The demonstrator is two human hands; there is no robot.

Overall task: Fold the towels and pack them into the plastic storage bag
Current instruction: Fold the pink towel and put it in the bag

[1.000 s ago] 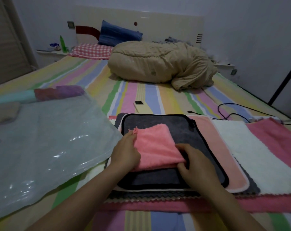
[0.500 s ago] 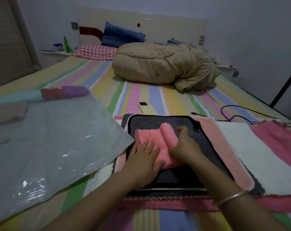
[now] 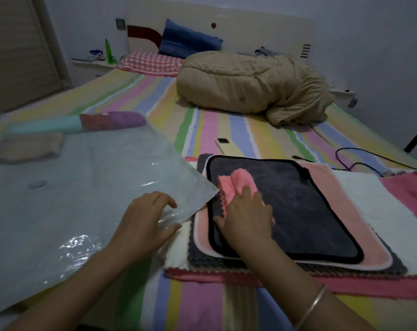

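Striped bed under plastic storage bag, spread towels, beige quilt, phone, cable.

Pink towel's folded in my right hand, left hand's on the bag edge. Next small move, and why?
Probably lift the bag edge with the left hand to open it: the bag lies flat, and the right hand grips the folded pink towel beside it.

Dim bedroom, striped bed filling the view.
Pale headboard at the far wall, blue pillow leaning on it, checked pillow just below, tan duvet bunched to its right, slatted panel far left.
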